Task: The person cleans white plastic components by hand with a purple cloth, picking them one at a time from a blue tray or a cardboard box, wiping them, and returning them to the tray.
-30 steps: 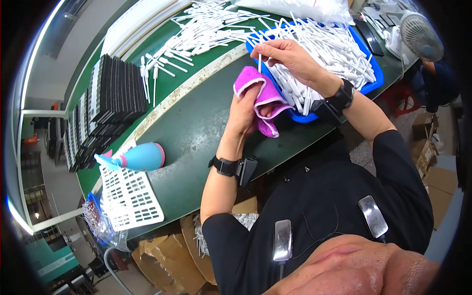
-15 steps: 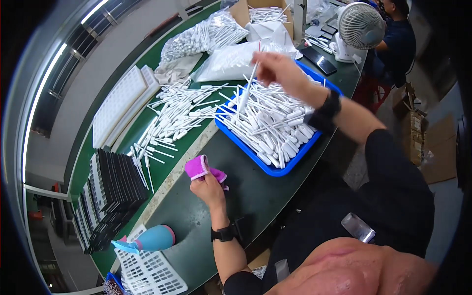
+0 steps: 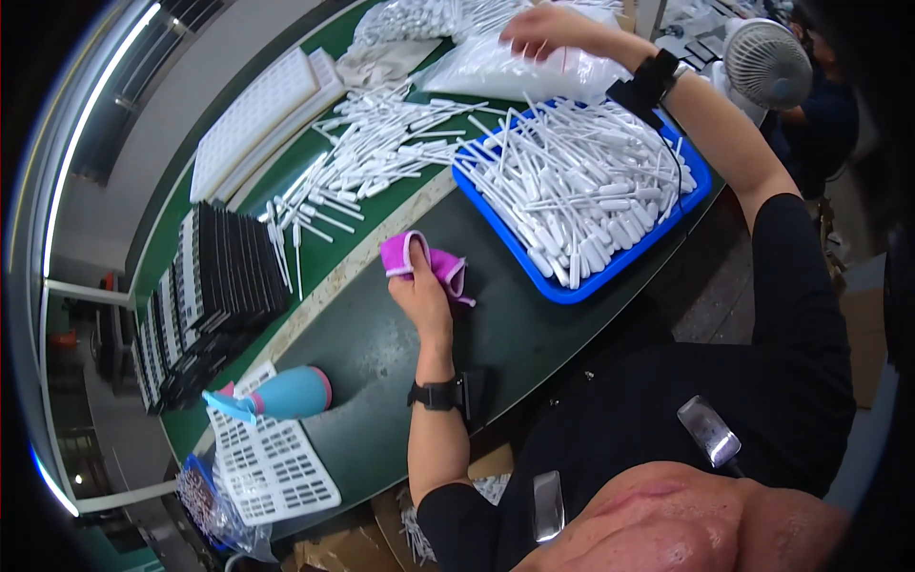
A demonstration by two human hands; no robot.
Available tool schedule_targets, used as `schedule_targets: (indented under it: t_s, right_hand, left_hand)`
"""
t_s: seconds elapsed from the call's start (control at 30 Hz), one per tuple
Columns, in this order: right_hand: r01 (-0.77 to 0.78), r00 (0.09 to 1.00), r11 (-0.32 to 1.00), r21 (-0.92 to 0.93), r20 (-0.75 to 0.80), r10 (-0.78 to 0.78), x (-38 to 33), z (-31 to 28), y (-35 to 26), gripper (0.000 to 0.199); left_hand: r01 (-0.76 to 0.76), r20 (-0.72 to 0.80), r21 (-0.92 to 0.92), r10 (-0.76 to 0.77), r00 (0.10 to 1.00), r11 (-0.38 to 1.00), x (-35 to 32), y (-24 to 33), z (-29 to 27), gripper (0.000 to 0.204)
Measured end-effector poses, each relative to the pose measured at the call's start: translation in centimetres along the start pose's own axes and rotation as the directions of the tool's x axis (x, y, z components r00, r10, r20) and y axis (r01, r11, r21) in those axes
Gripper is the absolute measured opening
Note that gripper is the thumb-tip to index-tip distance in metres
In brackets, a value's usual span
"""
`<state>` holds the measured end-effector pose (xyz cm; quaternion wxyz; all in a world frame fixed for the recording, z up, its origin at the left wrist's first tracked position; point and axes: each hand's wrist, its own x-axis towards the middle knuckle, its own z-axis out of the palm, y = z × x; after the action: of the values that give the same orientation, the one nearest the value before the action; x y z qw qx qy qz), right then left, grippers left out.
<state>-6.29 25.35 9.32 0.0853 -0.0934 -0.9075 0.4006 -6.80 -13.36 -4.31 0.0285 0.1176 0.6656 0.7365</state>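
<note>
Two hands at work here. The left hand [image 3: 419,291] rests on the green tabletop [image 3: 381,353], fingers curled around one bunched purple cloth [image 3: 424,259], which sits just beside the near-left corner of the blue tray [image 3: 572,291]. The cloth's long axis runs left to right, its loose end trailing toward the tray. The right hand [image 3: 545,24] is stretched far across to the clear plastic bag [image 3: 515,67] beyond the tray, fingers partly bent and lying on top of the bag; whether it grips anything, I cannot tell.

One blue tray, heaped with white plastic droppers [image 3: 581,191], far too many to count, lying every which way. A second loose pile of droppers [image 3: 372,157] spreads on the tabletop left of the tray, most pointing along the bench's length. One spray bottle [image 3: 281,394], blue with a pink base, lies on its side, nozzle toward the left. Beneath it, one white slotted rack [image 3: 276,467]. A stack of black trays [image 3: 205,296] stands at the left edge, and white trays [image 3: 253,119] lie farther back. One small white fan [image 3: 767,62] stands at the far right.
</note>
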Motion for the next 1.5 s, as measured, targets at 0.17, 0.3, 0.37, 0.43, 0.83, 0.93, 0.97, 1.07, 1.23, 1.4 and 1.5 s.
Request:
schedule_targets:
  t_s: [0.17,0.3,0.37,0.43,0.83,0.93,0.97,1.07,1.23,1.4,1.5]
  right_hand:
    - [0.291,0.951,0.73,-0.618,0.103,-0.292,4.8,8.7,1.9,0.023]
    - [0.19,0.98,0.715,-0.673,0.084,-0.182,5.4,10.6,1.5,0.022]
    - [0.197,0.977,0.646,-0.738,0.091,-0.194,5.6,10.7,2.2,0.021]
    - [0.204,0.974,0.51,-0.836,0.119,-0.195,5.5,10.1,2.6,0.019]
    - [0.395,0.887,0.804,-0.445,-0.041,-0.46,-3.8,6.8,-9.1,0.022]
    - [0.385,0.922,0.891,-0.242,0.065,-0.381,-9.5,9.7,-11.1,0.02]
    - [0.418,0.908,0.896,-0.148,0.102,-0.407,-10.8,10.6,-11.5,0.018]
    - [0.46,0.884,0.887,-0.045,0.118,-0.453,-14.0,12.6,-12.1,0.018]
    - [0.246,0.955,0.948,0.204,0.117,-0.273,-14.4,11.6,-9.5,0.025]
    - [0.236,0.972,0.939,0.249,-0.069,-0.226,-13.9,8.8,-7.2,0.031]
    - [0.24,0.971,0.894,0.378,-0.076,-0.229,-14.8,10.4,-8.1,0.033]
  left_hand:
    - [0.028,-0.01,-0.048,-0.028,1.0,0.998,0.2,1.4,1.2,0.029]
    - [0.0,0.018,-0.048,0.001,1.0,0.999,0.7,0.7,0.6,0.029]
    - [-0.025,0.043,-0.053,0.027,0.999,0.998,0.7,0.3,1.3,0.028]
    - [-0.05,0.072,-0.069,0.055,0.996,0.996,0.7,0.3,1.8,0.027]
    - [-0.23,-0.348,-0.199,0.151,0.925,0.953,-0.6,1.8,-1.4,0.031]
    - [-0.416,-0.21,-0.035,0.4,0.892,0.909,-1.5,-0.6,-1.9,0.033]
    - [-0.538,-0.053,0.006,0.537,0.842,0.843,-2.0,-1.7,-2.1,0.032]
    - [-0.801,0.535,0.431,0.597,0.598,0.415,-2.8,2.6,0.7,0.032]
    - [-0.685,0.579,0.497,0.384,0.719,0.533,-2.8,2.6,0.7,0.02]
    - [-0.548,0.422,0.381,0.387,0.82,0.745,-3.1,1.5,0.8,0.016]
    - [-0.268,0.385,0.202,0.175,0.906,0.942,-2.8,1.8,0.0,0.022]
